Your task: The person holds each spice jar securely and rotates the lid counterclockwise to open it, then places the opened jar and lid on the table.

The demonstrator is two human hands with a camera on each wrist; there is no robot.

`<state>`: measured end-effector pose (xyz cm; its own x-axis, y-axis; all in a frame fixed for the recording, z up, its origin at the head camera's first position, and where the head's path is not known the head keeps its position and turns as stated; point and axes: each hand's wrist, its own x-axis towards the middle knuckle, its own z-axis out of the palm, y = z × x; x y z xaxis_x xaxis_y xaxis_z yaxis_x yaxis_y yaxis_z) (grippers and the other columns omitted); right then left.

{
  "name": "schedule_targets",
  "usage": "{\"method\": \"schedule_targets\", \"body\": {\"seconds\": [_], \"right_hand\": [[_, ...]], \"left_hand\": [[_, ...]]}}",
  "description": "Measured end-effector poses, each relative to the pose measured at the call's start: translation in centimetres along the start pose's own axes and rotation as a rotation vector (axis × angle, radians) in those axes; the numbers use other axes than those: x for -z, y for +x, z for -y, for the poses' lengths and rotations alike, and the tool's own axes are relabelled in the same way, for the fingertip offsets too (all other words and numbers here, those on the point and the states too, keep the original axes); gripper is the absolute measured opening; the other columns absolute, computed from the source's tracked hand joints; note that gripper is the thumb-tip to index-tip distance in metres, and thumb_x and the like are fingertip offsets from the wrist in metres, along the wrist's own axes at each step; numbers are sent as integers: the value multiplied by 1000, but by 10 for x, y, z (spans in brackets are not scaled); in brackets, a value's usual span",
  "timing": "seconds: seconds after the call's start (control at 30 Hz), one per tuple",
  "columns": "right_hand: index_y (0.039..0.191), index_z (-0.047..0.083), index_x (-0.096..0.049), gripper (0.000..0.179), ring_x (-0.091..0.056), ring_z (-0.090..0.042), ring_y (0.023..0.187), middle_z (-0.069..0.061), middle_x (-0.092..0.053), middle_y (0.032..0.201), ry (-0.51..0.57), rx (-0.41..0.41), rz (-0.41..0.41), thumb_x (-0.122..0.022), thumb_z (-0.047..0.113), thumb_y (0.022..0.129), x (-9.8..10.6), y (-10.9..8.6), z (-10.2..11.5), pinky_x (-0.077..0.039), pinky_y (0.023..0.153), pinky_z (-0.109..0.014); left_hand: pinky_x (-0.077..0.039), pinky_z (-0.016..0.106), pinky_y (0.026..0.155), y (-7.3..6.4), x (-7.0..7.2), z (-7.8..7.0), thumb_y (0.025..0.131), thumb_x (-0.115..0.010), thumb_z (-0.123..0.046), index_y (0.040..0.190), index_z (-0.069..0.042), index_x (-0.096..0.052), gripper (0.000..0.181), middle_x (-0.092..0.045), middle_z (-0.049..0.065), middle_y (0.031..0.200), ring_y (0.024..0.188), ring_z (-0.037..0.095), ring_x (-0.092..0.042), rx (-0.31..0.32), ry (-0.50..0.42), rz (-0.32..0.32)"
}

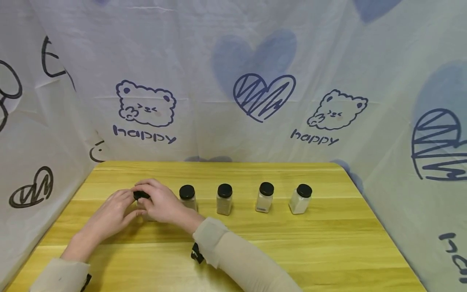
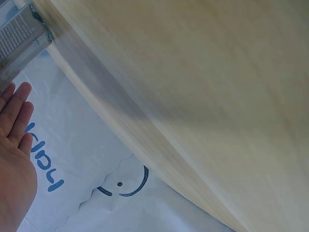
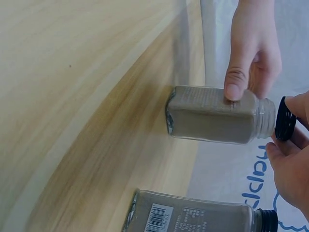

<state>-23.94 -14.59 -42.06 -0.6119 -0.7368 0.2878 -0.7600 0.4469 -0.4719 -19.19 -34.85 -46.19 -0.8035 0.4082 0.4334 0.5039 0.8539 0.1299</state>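
Note:
At the left end of a row of clear jars, my two hands are around one jar [image 3: 212, 116] of greyish-brown powder, standing upright on the table. My left hand [image 1: 111, 217] holds its side near the shoulder, the thumb in front and fingers behind. Fingers of my right hand [image 1: 160, 202] pinch the black lid [image 3: 285, 121] by its rim. In the right wrist view the lid is off the threaded neck, tilted and just above the mouth. The left wrist view catches only the jar's lower part and the left hand [image 2: 17, 159].
Right of this jar stand several more black-lidded jars in a row: a brownish one [image 1: 187, 198], another [image 1: 224, 200], then two with paler contents, one [image 1: 264, 198] beside the last [image 1: 300, 200]. A printed cloth [image 1: 204, 121] hangs behind the wood-grain table [image 1: 255, 251].

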Motion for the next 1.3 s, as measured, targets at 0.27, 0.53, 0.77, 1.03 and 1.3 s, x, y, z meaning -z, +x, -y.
{"method": "schedule_targets", "body": {"seconds": [0.27, 0.53, 0.77, 1.03, 1.3], "right_hand": [[148, 21, -57, 40, -53, -6, 134, 4, -49, 151, 70, -13, -62, -59, 28, 108, 8, -9, 4, -43, 109, -15], [152, 20, -54, 47, -54, -7, 129, 0, -49, 148, 123, -1, -108, -61, 33, 106, 18, -27, 7, -44, 106, -13], [153, 23, -54, 50, -53, -7, 123, 0, -49, 142, 169, -33, -122, -59, 39, 106, 19, -42, 6, -46, 103, -15], [139, 17, -65, 43, -53, -1, 102, 1, -51, 124, 339, -36, -115, -68, 38, 101, 8, -52, 4, -51, 85, -10], [126, 9, -69, 43, -57, 6, 92, 4, -54, 108, 446, -52, -65, -85, 24, 89, -5, -57, 6, -54, 83, -8]], "left_hand": [[-44, 63, 104, 1, -1, 0, 84, -86, -14, 127, -3, -66, 48, -68, 22, 125, 118, 44, -60, -11, -15, -6], [-46, 62, 102, 0, -1, 0, 84, -86, -13, 115, -7, -70, 35, -71, 17, 116, 115, 42, -60, -15, -26, -16], [-46, 63, 102, 0, 0, -1, 84, -86, -14, 126, -1, -68, 48, -70, 20, 121, 116, 43, -60, -10, -24, -18], [-45, 64, 104, -1, 2, -1, 84, -86, -11, 129, 2, -67, 51, -68, 22, 126, 120, 44, -57, 31, -13, 22], [-44, 64, 104, -1, 2, -2, 85, -85, -14, 126, 2, -68, 47, -68, 22, 125, 120, 43, -58, 21, -18, 7]]}}
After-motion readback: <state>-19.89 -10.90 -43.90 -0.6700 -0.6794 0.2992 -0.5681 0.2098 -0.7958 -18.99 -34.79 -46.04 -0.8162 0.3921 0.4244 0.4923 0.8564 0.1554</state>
